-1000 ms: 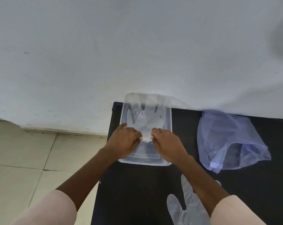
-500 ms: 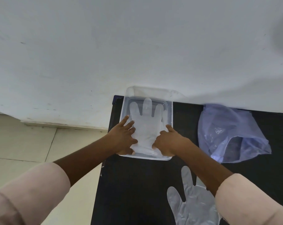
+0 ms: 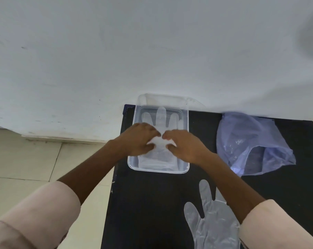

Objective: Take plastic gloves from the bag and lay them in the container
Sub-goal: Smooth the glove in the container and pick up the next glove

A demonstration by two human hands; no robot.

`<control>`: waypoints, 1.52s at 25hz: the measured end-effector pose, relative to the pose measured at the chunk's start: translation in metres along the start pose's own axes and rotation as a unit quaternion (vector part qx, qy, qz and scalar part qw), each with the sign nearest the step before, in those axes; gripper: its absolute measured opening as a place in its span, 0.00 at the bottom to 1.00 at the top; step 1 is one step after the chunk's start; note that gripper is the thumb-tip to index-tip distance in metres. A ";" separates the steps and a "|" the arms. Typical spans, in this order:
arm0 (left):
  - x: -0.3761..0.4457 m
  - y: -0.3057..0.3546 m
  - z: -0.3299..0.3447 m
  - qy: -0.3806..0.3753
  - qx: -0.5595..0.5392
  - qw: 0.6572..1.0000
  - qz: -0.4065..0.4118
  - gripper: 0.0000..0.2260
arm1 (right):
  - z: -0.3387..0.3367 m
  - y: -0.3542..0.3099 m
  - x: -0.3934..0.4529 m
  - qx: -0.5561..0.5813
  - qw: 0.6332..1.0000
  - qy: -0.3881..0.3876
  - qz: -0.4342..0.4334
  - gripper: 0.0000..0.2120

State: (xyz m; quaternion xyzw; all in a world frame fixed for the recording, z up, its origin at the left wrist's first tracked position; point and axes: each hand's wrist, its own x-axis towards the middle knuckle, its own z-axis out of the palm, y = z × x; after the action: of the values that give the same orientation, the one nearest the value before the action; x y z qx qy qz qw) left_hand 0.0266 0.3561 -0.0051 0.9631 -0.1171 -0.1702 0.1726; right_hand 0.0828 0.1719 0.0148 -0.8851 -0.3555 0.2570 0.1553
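A white wall fills the upper view, pale floor tiles lie at the left, and a black table stands against the wall. Half a second ago both hands rested at the outer edges of the glove in the container; now they have drawn inward and meet over its middle. The left hand lies palm down on the left part of the glove, fingers curled loosely and pinching nothing that I can see. The glove lies flat inside the clear container, its fingers pointing to the wall, so it seems this one is laid and is only being smoothed. The right hand rests on the glove's right part in the same way, slack and not gripping. Further right, the bluish plastic bag sits crumpled on the table, well apart from the container, its mouth toward the person. Near the bottom edge a second glove lies on the table, partly under the right forearm; it probably goes into the container next
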 end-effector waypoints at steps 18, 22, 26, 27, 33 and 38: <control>-0.038 0.226 0.051 0.125 -0.529 0.824 -0.160 0.07 | 0.016 0.070 -0.202 0.474 0.842 0.199 0.165 0.08; -0.051 0.268 0.087 0.107 -0.543 0.815 -0.173 0.07 | 0.051 0.088 -0.256 0.477 0.835 0.198 0.192 0.07; -0.068 0.287 0.133 0.085 -0.551 0.804 -0.207 0.07 | 0.092 0.105 -0.295 0.462 0.834 0.173 0.246 0.04; -0.074 0.287 0.146 0.077 -0.553 0.799 -0.223 0.07 | 0.104 0.109 -0.302 0.448 0.834 0.166 0.277 0.03; -0.107 0.267 0.203 0.074 -0.555 0.763 -0.323 0.06 | 0.168 0.118 -0.320 0.186 0.874 0.000 0.449 0.16; -0.120 0.253 0.216 0.075 -0.516 0.782 -0.340 0.07 | 0.182 0.108 -0.313 0.381 0.790 0.063 0.477 0.08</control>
State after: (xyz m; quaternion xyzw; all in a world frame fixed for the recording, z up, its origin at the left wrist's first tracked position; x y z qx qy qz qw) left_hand -0.2050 0.0959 -0.0672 0.7170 0.3365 -0.1805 0.5832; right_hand -0.1535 -0.1089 -0.0763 -0.8254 0.2490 0.3567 0.3598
